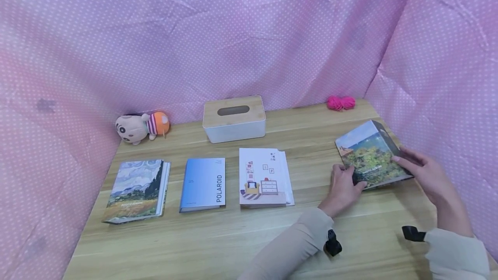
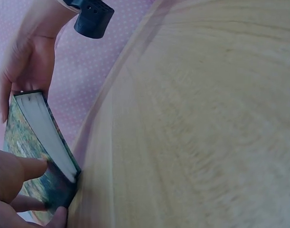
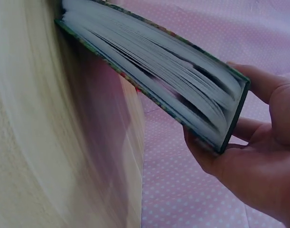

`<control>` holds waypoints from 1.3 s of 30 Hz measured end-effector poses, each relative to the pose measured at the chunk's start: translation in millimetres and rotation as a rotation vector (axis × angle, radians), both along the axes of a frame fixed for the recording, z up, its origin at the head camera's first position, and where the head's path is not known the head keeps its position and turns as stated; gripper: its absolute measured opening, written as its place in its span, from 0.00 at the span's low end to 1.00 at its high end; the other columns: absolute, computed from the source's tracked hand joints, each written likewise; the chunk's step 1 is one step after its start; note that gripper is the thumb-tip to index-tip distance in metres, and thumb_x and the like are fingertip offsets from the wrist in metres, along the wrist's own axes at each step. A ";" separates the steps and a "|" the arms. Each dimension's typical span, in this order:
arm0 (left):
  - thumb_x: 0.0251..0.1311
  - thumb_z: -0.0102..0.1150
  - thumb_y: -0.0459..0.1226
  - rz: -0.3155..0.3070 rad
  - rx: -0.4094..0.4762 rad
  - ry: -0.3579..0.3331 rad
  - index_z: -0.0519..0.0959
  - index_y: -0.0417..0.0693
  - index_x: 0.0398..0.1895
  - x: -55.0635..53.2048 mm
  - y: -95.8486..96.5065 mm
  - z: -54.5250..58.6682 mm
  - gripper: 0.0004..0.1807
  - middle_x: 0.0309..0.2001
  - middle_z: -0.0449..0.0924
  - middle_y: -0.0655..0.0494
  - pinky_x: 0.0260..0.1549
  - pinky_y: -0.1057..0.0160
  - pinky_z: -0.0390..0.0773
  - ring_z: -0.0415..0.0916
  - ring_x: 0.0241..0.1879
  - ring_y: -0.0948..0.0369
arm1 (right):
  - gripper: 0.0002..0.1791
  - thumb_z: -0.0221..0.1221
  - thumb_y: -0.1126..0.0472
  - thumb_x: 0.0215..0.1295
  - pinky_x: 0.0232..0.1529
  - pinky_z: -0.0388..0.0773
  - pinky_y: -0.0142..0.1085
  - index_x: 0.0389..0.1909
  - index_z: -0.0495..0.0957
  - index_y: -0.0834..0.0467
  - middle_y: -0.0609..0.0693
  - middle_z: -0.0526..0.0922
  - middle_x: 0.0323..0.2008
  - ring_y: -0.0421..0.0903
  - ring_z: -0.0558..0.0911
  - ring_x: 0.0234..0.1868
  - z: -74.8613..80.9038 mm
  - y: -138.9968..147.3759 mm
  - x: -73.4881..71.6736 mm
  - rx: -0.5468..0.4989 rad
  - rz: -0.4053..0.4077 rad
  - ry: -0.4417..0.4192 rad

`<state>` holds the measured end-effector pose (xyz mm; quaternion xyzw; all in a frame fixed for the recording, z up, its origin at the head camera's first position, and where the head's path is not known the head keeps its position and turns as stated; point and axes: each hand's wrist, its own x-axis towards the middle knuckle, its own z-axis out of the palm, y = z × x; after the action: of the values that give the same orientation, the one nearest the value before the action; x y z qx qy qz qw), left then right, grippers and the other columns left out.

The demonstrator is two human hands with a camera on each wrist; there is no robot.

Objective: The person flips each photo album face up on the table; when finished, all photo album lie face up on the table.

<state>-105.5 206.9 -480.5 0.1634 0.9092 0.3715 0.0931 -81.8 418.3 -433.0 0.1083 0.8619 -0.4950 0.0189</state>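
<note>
A thick photo album (image 1: 367, 159) with a painted garden cover is tilted above the table's right side, its right spine raised and its left edge low, near the wood. My right hand (image 1: 432, 176) grips it at the spine, thumb on the front cover and fingers beneath, as the right wrist view shows. In that view the album's white pages (image 3: 159, 71) fan slightly between the covers. My left hand (image 1: 342, 187) holds the lower left corner; in the left wrist view its fingers (image 2: 28, 168) lie over the cover and edge.
Left of my hands lie a white illustrated album (image 1: 258, 174), a blue POLAROID album (image 1: 204, 182) and a landscape-painting album (image 1: 134, 185). Behind them are a tissue box (image 1: 235, 131), a plush toy (image 1: 134, 128) and pink yarn (image 1: 340, 103). Pink dotted cloth (image 1: 249, 33) encloses the table.
</note>
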 end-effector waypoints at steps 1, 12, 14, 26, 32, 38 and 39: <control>0.62 0.57 0.54 -0.004 -0.007 0.000 0.68 0.60 0.67 -0.7 -0.4 0.3 0.30 0.60 0.64 0.56 0.55 0.71 0.69 0.63 0.58 0.66 | 0.38 0.52 0.49 0.71 0.52 0.60 0.10 0.73 0.49 0.63 0.39 0.60 0.70 0.23 0.61 0.63 0.2 0.2 -0.1 -0.033 -0.003 0.017; 0.63 0.57 0.52 -0.046 0.082 -0.076 0.63 0.59 0.70 -8.9 -6.8 1.2 0.33 0.66 0.61 0.59 0.58 0.71 0.68 0.62 0.63 0.66 | 0.17 0.53 0.70 0.68 0.44 0.76 0.19 0.55 0.79 0.56 0.37 0.80 0.49 0.30 0.80 0.46 2.1 -8.4 -2.2 -0.774 0.040 0.256; 0.63 0.57 0.51 -0.058 0.129 -0.097 0.62 0.58 0.71 -11.3 -7.6 -1.3 0.33 0.66 0.61 0.59 0.52 0.74 0.71 0.68 0.54 0.70 | 0.18 0.51 0.72 0.68 0.44 0.77 0.21 0.55 0.79 0.60 0.40 0.81 0.50 0.33 0.81 0.46 3.2 -11.9 -3.4 -0.830 0.064 0.275; 0.62 0.58 0.49 -0.057 0.310 -0.125 0.58 0.60 0.73 -15.8 -16.7 2.5 0.36 0.64 0.64 0.57 0.54 0.71 0.71 0.68 0.56 0.67 | 0.20 0.48 0.74 0.69 0.48 0.77 0.24 0.60 0.74 0.64 0.44 0.81 0.53 0.36 0.80 0.49 7.4 -34.6 -10.4 -0.830 0.156 0.280; 0.63 0.57 0.48 -0.070 0.398 -0.104 0.57 0.59 0.73 -18.8 -23.6 13.0 0.36 0.63 0.65 0.56 0.50 0.72 0.71 0.68 0.52 0.68 | 0.22 0.44 0.74 0.71 0.49 0.76 0.25 0.64 0.68 0.66 0.45 0.79 0.55 0.37 0.80 0.51 4.9 -41.3 -12.3 -0.827 0.236 0.298; 0.68 0.48 0.52 -0.071 0.405 -0.071 0.55 0.57 0.74 -21.3 -30.4 23.4 0.34 0.66 0.65 0.57 0.57 0.68 0.69 0.66 0.57 0.69 | 0.23 0.38 0.72 0.74 0.52 0.76 0.26 0.68 0.62 0.66 0.44 0.75 0.60 0.36 0.77 0.56 0.9 -45.9 -14.5 -0.822 0.336 0.286; 0.68 0.47 0.53 -0.067 0.412 -0.079 0.55 0.57 0.74 -21.6 -31.7 25.1 0.33 0.66 0.64 0.58 0.58 0.68 0.69 0.66 0.58 0.69 | 0.23 0.38 0.71 0.74 0.52 0.76 0.25 0.69 0.61 0.65 0.42 0.75 0.60 0.35 0.77 0.56 0.4 -46.5 -14.7 -0.808 0.342 0.277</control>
<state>-127.1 175.3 -455.4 0.1947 0.8036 0.5525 0.1056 -96.5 371.8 -432.6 -0.1189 0.5996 -0.7910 0.0258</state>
